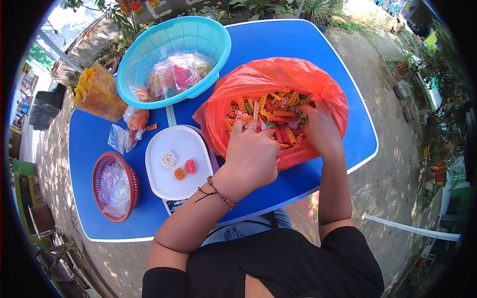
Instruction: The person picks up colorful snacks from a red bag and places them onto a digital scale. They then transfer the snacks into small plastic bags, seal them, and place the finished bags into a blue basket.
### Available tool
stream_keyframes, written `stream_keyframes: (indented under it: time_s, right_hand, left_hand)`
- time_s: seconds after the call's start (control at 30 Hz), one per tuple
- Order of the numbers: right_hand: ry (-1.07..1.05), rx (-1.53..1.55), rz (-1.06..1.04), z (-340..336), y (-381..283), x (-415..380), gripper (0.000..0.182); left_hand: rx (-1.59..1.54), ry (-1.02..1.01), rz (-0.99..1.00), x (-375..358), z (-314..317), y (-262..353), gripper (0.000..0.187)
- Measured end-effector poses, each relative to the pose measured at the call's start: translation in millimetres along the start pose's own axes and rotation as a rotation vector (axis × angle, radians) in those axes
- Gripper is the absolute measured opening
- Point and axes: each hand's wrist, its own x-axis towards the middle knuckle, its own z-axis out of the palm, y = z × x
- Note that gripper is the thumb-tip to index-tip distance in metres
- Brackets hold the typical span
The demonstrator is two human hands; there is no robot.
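A large red plastic bag (328, 84) lies open on the blue table (258, 42), filled with colourful ridged pieces (278, 111). My left hand (252, 149) is at the bag's near left side, its fingers bent among the pieces; what they hold, if anything, is hidden. My right hand (320, 124) reaches into the bag's right side, and its fingertips are partly covered by pieces and plastic. Left of the bag, a scale with a white tray (161, 184) bears a white piece (168, 159), an orange piece (179, 173) and a pinkish-red piece (190, 166).
A turquoise basket (134, 54) with small filled packets (174, 74) stands at the back. A red basket (134, 186) of clear bags (114, 188) is at the front left. Near the left edge are a yellow-filled container (99, 97) and small plastic bags (119, 138).
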Motion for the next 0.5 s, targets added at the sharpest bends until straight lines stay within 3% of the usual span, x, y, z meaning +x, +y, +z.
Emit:
stream_keyframes:
  time_s: [0.17,0.37,0.47,0.5]
  right_hand:
    - [0.057,0.015,-0.059,5,-1,-4,0.033]
    - [-0.209,0.110,0.045,-12,-3,-6,0.029]
    - [-0.226,0.170,0.101,-8,-7,-10,0.030]
    - [-0.146,0.102,0.047,-6,-9,-11,0.027]
  left_hand:
    - [-0.058,0.054,-0.040,-3,0,-3,0.015]
    - [-0.051,0.069,-0.044,-3,2,-6,0.016]
    - [-0.052,0.109,-0.041,-6,7,-5,0.016]
    - [-0.062,0.133,-0.038,-7,10,-5,0.016]
